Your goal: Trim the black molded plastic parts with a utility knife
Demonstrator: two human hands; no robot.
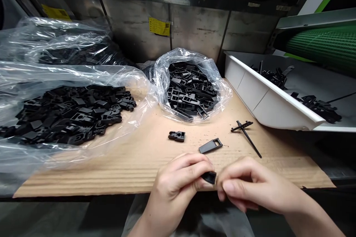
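Observation:
Near the front edge of the cardboard sheet, my left hand [180,181] is closed around a small black plastic part [209,177], whose rounded end sticks out past the fingertips. Just right of it is my right hand [244,185], its fingers curled and pressed together close to that part. Whether they pinch anything is hidden. Beyond the hands lie a flat black plastic piece with a square opening [210,146] and a short black block-shaped part [177,136]. To the right rests a thin black cross-shaped piece with a long stem [247,135].
An open clear bag [158,81] of black plastic parts stands at the back middle. Another clear bag [139,118] with a heap of black parts spreads over the left. At right, a white tray [267,100] holds black pieces, below a green roll [325,46]. Cardboard [133,170] covers the surface.

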